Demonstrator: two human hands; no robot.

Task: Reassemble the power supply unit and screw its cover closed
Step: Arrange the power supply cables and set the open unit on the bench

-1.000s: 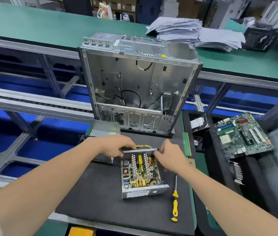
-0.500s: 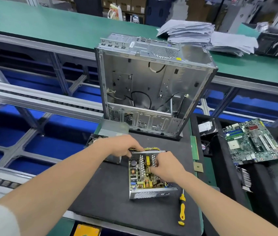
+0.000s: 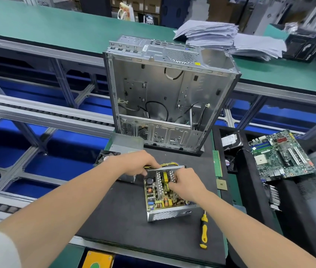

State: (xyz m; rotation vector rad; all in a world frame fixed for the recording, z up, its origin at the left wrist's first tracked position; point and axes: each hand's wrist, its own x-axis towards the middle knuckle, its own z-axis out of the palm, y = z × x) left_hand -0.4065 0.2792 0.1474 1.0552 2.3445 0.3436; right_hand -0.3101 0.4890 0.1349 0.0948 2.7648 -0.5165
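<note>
Grey perforated steel tray of PSU [image 3: 169, 213] sitting open on black mat [image 3: 114, 219] on table [image 3: 228, 242], just in front of empty PC case [image 3: 170, 97]. Board with coils, capacitors and heatsinks fully exposed from above; no cover fitted. Grey metal piece [image 3: 126, 141] lying behind left hand, next to a black fan [image 3: 105, 156]: probably the cover, not certain. Left hand [image 3: 134, 163] at far-left corner of PSU, fingers [image 3: 143, 172] curled down over the far wall and the yellow-and-black wire bundle [image 3: 169, 164] leaving there; looks like holding or tucking wires, grip on a particular item not resolvable. Right hand [image 3: 186, 185] over middle-right of board, fingers [image 3: 172, 183] bent down among components, pinching or pressing something small; cannot tell what, or whether anything is actually held. Yellow-and-black screwdriver [image 3: 203, 232] lying untouched on mat, near PSU's near-right corner, apart from both hands. No screws visible. Judged progress: early, with internals apparently being seated or wiring dressed. Left to do: finish inside, fetch and fit cover, drive screws. PSU orientation: open face up, flat on mat. Long axis running away from the wearer, near end swung slightly to the right; perforated vent wall facing the wearer, wire exit at far end toward case. Off to the right, well apart: motherboard [image 3: 281, 153] and other stripped parts, not involved.
</note>
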